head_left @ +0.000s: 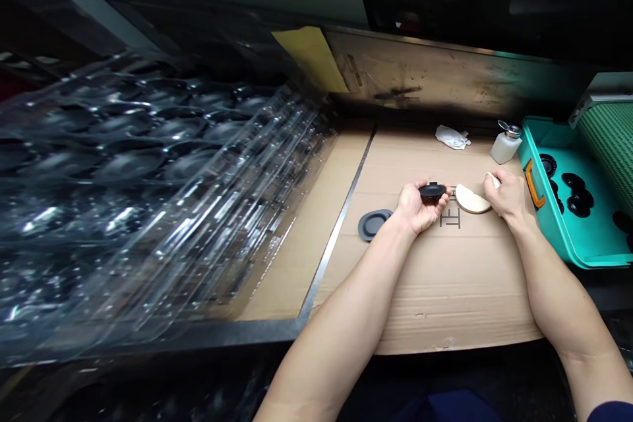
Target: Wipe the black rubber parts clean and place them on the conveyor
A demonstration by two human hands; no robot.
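My left hand [418, 208] is closed around a small black oval part [432, 190], held just above the cardboard [445, 283]. To the right, my right hand [508, 194] is curled shut, and a bit of white material [493, 180] shows between its fingers; most of it is hidden. Beside those fingers is a cream half-round pad [471, 200]; I cannot tell whether they touch it. A dark grey rounded piece [374, 225] with a raised rim lies on the cardboard by my left wrist.
Stacked clear plastic trays [163, 165] with moulded pockets fill the left side. On the right stands a turquoise bin [606, 257] holding several black round parts, beside green mesh [610, 145]. A white pump bottle [505, 145] and a crumpled white tissue [452, 137] are at the back.
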